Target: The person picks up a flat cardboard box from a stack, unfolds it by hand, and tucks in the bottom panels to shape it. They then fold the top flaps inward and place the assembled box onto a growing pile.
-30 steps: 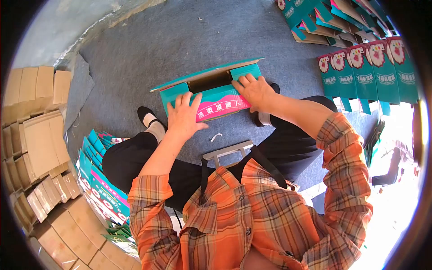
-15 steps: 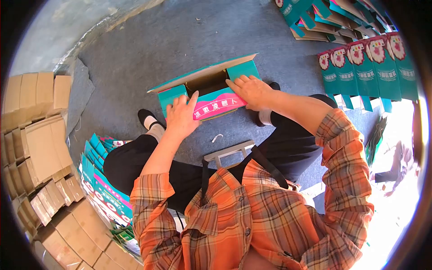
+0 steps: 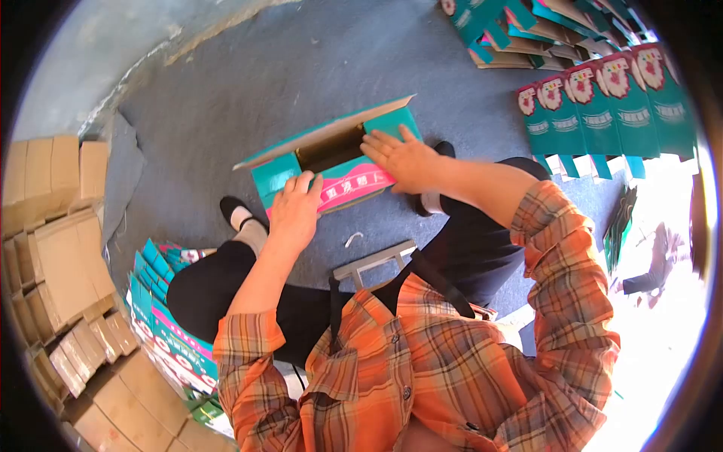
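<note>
An open teal and pink carton [image 3: 331, 195] with white lettering rests in front of me, tilted in view. Its long far flap stands up with brown cardboard showing, and its two teal end flaps lie inward beside a dark opening. My left hand [image 3: 295, 213] rests on the near left corner, fingers laid over the pink panel's edge and onto the left end flap. My right hand [image 3: 404, 159] lies across the right end flap and the pink panel, its fingers stretched out and thumb apart. Neither hand is wrapped round anything.
Teal printed cartons [image 3: 590, 120] stand in a row at right, with flattened ones [image 3: 520, 38] behind. Brown cardboard boxes [image 3: 71, 264] are stacked at left. More teal cartons [image 3: 169, 324] sit by my left knee. A metal-framed stool [image 3: 374, 264] is between my legs.
The view has shifted slightly. My left thumb has come down from upright onto the pink panel. My right fingers have spread, with the thumb now lifted away from them.
</note>
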`<state>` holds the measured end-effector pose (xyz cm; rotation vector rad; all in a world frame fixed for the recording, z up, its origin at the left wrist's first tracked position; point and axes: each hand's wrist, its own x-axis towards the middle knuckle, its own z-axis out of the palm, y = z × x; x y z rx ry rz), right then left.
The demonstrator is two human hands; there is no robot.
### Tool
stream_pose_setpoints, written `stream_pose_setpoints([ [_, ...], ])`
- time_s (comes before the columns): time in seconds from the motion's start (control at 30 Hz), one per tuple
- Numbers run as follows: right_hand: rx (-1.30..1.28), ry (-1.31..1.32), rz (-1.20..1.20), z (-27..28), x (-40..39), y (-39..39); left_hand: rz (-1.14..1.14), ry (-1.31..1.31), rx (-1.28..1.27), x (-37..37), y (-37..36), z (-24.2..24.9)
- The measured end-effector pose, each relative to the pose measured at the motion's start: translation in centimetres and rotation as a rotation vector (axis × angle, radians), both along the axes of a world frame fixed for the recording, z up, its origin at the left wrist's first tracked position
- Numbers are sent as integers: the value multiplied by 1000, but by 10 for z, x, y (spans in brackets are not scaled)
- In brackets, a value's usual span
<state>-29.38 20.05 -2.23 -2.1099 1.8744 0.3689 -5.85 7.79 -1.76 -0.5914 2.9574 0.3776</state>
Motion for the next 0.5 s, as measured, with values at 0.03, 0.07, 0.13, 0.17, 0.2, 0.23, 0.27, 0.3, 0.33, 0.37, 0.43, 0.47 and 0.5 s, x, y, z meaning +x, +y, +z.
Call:
stream_pose_setpoints([
  [0.03,17,2,-28,4,3,-2,-21,23,-5,-2,-1,0],
  [0.07,-69,26,6,4,5,-3,-6,9,-3,-2,2,0],
  [0.13,-90,-1,63,-5,13,-9,-23,16,-4,-2,4,1],
  [0.17,-123,7,68,-9,18,-12,-5,-6,7,-3,4,2],
  [0.2,-156,14,76,-14,25,-15,14,-31,18,-4,4,3],
  [0.23,-175,9,58,-22,31,-20,-11,-17,12,-5,4,4],
  [0.27,-197,2,43,-27,36,-25,-5,-34,27,-5,3,6],
  [0.3,-205,15,21,-22,40,-31,3,-52,40,-6,2,8],
  [0.33,-145,91,60,-17,43,-36,29,-60,78,-8,1,9],
  [0.37,-82,165,96,-12,44,-41,6,-52,69,-8,-3,10],
  [0.43,-89,171,60,-4,39,-51,26,81,189,-10,-12,14],
  [0.47,-92,165,50,0,36,-56,60,149,207,-11,-14,18],
  [0.5,-94,173,31,4,31,-62,41,155,205,-13,-19,22],
])
